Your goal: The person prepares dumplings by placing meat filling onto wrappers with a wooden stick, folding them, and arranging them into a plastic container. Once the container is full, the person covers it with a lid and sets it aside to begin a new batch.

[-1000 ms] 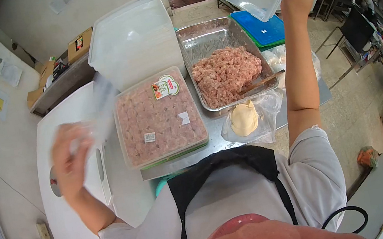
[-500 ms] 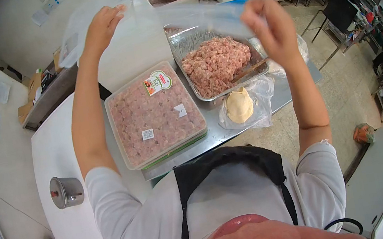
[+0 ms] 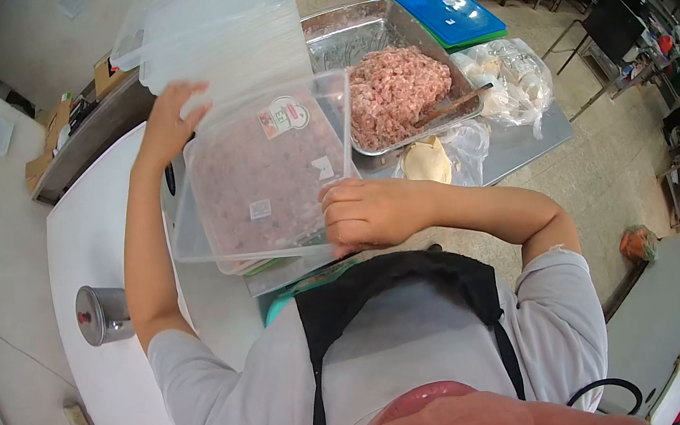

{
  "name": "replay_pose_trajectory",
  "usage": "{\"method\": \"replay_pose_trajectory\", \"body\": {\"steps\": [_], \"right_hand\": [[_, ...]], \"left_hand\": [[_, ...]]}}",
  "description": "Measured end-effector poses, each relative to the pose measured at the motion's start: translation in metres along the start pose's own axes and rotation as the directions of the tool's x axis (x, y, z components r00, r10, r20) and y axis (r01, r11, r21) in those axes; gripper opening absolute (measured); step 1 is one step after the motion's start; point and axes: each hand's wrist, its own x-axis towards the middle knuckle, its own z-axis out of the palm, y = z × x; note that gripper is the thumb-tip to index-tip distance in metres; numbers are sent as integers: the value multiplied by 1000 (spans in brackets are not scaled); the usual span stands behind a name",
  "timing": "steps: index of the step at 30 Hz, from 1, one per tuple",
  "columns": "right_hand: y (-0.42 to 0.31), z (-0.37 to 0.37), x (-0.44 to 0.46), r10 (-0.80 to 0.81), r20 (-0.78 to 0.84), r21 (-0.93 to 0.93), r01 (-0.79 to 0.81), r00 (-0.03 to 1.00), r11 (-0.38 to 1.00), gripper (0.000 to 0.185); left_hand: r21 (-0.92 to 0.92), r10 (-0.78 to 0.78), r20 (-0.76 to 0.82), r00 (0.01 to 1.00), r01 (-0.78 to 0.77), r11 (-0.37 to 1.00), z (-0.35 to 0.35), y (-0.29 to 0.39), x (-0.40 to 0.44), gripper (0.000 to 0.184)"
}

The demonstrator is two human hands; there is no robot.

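Observation:
A clear, empty plastic container [image 3: 194, 245] is tilted over a closed box of pinkish portions [image 3: 229, 176] with labels on its lid. My right hand [image 3: 375, 212] has its fingers wrapped round the container's near right edge. At its far left corner is my left hand [image 3: 171, 123], with thumb and fingers on either side of the rim. Behind it stands a stack of whitish translucent containers [image 3: 233, 52]. To the right, a metal tray [image 3: 348, 28] holds ground meat [image 3: 400, 85] and a wooden-looking utensil [image 3: 454, 106].
A pale round lump [image 3: 427, 162] lies on plastic in front of the tray. Right of the tray are a blue lid [image 3: 448, 11] and clear bags [image 3: 509, 81]. A lidded metal pot [image 3: 105, 314] sits on the white surface at left. A black chair [image 3: 606, 23] stands farther right.
My right hand has come down and inward, bringing the clear container over the box of portions. My left hand has moved down from the stack to the container's corner.

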Motion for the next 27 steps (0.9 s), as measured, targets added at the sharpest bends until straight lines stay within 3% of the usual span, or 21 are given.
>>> {"method": "replay_pose_trajectory", "body": {"steps": [1, 3, 5, 6, 8, 11, 12, 14, 17, 18, 19, 20, 22, 23, 25, 27], "right_hand": [[5, 6, -4, 36, 22, 21, -37, 999, 999, 25], [26, 18, -20, 43, 57, -19, -42, 997, 999, 25], [50, 30, -42, 54, 89, -66, -49, 995, 997, 24], [62, 35, -57, 72, 96, -113, -61, 993, 992, 24], [66, 33, -67, 92, 106, -160, -75, 990, 984, 25], [62, 31, -74, 144, 35, -223, -133, 989, 966, 27], [57, 34, -77, 180, 34, -210, -169, 983, 963, 27], [50, 36, -77, 213, 41, -199, -201, 976, 959, 27], [45, 35, -71, 280, -16, -114, -280, 960, 953, 27], [47, 34, -69, 377, -94, -3, -379, 921, 925, 27], [50, 34, -67, 476, -162, 114, -462, 865, 879, 29], [55, 36, -63, 487, -169, 108, -475, 857, 873, 29], [70, 43, -52, 597, -411, 46, -638, 689, 768, 40], [83, 52, -54, 603, -417, 46, -647, 680, 761, 40], [110, 73, -64, 752, -351, 395, -639, 558, 659, 56], [115, 76, -63, 779, -329, 512, -592, 534, 622, 62]], "left_hand": [[90, -16, 20, 1000, 14, 996, 10, -15, -27, 40], [98, -133, 55, 990, 127, 987, 35, -52, -78, 54], [46, -398, 72, 915, 395, 917, 59, -69, -123, 62], [44, -398, 69, 915, 396, 917, 69, -66, -138, 62], [-209, -460, -36, 887, 443, 872, 81, -55, -155, 60], [-320, -521, -96, 848, 469, 823, 86, -43, -158, 57], [-322, -527, -92, 845, 475, 819, 92, -48, -160, 57], [-518, -620, -24, 784, 521, 678, 101, -62, -152, 57], [-384, -629, -26, 777, 574, 724, 107, -75, -143, 58], [-387, -621, -17, 784, 567, 727, 107, -78, -141, 58], [-481, -625, -15, 781, 542, 689, 107, -81, -140, 58], [-568, -628, -10, 778, 513, 644, 108, -84, -139, 59], [-572, -597, -27, 802, 477, 667, 113, -94, -140, 59], [-572, -577, -58, 814, 447, 687, 115, -95, -140, 60], [-561, -595, -23, 803, 482, 673, 108, -79, -135, 60], [-543, -627, 10, 779, 531, 651, 106, -80, -138, 60]]}}
